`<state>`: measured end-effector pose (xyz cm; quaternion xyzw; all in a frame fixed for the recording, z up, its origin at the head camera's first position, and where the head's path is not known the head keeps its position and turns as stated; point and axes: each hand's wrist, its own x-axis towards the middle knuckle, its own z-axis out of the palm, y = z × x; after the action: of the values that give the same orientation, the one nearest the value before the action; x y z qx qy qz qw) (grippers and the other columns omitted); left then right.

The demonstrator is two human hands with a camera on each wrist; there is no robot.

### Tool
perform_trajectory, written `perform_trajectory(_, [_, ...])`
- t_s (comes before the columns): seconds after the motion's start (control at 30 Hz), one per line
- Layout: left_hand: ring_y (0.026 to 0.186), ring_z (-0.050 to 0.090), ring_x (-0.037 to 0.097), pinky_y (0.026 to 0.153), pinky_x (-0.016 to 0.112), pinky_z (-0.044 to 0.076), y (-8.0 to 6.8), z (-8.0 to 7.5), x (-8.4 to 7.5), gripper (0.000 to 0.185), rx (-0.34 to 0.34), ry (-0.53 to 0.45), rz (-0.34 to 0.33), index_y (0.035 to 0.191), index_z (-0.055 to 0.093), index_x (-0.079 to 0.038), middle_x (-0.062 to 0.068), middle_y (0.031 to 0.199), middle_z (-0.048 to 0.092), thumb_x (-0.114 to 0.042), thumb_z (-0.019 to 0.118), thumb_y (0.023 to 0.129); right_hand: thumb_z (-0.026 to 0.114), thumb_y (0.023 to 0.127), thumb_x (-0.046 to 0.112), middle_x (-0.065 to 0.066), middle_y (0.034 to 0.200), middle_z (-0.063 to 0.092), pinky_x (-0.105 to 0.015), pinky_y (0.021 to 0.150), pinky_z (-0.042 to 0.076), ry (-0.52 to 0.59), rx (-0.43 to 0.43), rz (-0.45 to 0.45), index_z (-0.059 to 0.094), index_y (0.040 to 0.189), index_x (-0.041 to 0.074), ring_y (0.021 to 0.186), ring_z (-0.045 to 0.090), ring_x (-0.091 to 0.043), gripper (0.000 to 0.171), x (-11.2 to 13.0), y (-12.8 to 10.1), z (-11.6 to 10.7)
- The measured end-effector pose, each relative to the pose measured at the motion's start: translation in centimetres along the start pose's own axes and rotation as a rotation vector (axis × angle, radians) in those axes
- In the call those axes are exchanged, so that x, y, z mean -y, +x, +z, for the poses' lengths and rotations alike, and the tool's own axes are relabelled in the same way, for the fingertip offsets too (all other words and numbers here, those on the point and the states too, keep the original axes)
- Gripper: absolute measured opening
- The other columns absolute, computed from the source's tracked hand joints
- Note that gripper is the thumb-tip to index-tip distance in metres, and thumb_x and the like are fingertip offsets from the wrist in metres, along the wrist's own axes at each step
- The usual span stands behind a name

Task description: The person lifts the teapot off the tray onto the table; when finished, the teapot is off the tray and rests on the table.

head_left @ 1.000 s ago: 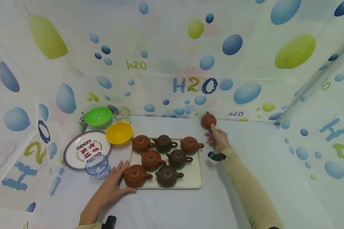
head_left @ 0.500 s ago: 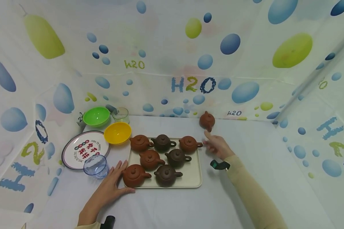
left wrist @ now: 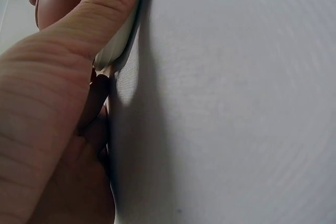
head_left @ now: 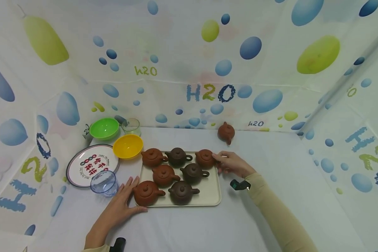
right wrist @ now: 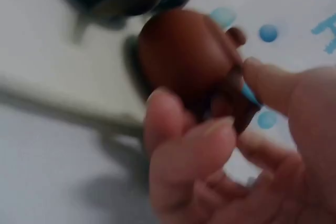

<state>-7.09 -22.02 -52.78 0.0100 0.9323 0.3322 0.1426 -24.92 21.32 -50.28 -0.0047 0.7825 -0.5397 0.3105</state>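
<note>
At the tray's far right corner, a reddish-brown teapot (head_left: pixel 205 158) sits with the right hand (head_left: pixel 231 163) pinching its handle, while the left hand (head_left: pixel 123 200) rests flat, fingers straight, against the near left edge of the cream tray (head_left: pixel 212 196) on the white counter (head_left: pixel 271 168), six more teapots alongside.

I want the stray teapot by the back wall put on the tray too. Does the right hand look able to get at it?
Probably yes: the stray teapot stands alone just beyond the right hand, with bare table between them, though that hand now grips the tray's back-right teapot.
</note>
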Motion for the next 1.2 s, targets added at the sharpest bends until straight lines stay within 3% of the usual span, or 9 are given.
perform_trajectory(0.17, [0.161, 0.016, 0.06, 0.132, 0.073, 0.017, 0.0, 0.0, 0.1, 0.125, -0.006, 0.0, 0.008, 0.172, 0.023, -0.016, 0.029, 0.176, 0.018, -0.06, 0.09, 0.077, 0.055, 0.111, 0.048, -0.001, 0.068, 0.055, -0.022, 0.054, 0.036, -0.116, 0.055, -0.113, 0.064, 0.094, 0.002, 0.06, 0.047, -0.015, 0.05, -0.6, 0.1, 0.4])
perform_trajectory(0.3, [0.16, 0.015, 0.061, 0.131, 0.074, 0.017, -0.1, 0.0, 0.1, 0.124, -0.009, -0.006, 0.002, 0.172, 0.024, -0.016, 0.029, 0.176, 0.018, -0.059, 0.091, 0.077, 0.051, 0.113, 0.048, 0.004, 0.064, 0.045, -0.022, 0.05, 0.029, -0.163, 0.063, -0.164, 0.061, 0.09, 0.002, 0.056, 0.041, -0.013, 0.052, -0.9, 0.1, 0.7])
perform_trajectory(0.47, [0.16, 0.014, 0.062, 0.131, 0.074, 0.016, -0.1, 0.0, 0.1, 0.125, -0.003, -0.008, -0.001, 0.172, 0.023, -0.016, 0.029, 0.176, 0.018, -0.06, 0.091, 0.077, 0.052, 0.112, 0.049, 0.005, 0.063, 0.042, -0.022, 0.051, 0.029, -0.171, 0.019, -0.183, 0.055, 0.084, 0.005, 0.057, 0.04, -0.013, 0.052, -1.3, 0.2, 1.1])
perform_trajectory(0.8, [0.161, 0.015, 0.061, 0.132, 0.074, 0.014, 0.1, 0.3, 0.6, 0.124, -0.017, -0.006, 0.015, 0.173, 0.022, -0.019, 0.029, 0.177, 0.018, -0.061, 0.089, 0.077, 0.055, 0.111, 0.049, 0.002, 0.072, 0.045, -0.021, 0.057, 0.035, -0.034, -0.05, -0.175, 0.051, 0.081, 0.009, 0.063, 0.041, -0.014, 0.05, -1.8, -0.8, 1.0])
perform_trajectory(1.2, [0.161, 0.013, 0.06, 0.132, 0.074, 0.015, 0.1, 0.1, 0.3, 0.125, 0.008, -0.007, -0.003, 0.173, 0.021, -0.019, 0.028, 0.177, 0.016, -0.061, 0.089, 0.078, 0.057, 0.109, 0.054, 0.003, 0.072, 0.044, -0.021, 0.055, 0.034, 0.027, -0.139, -0.145, 0.055, 0.087, 0.007, 0.064, 0.043, -0.011, 0.052, -3.9, -3.2, -0.9])
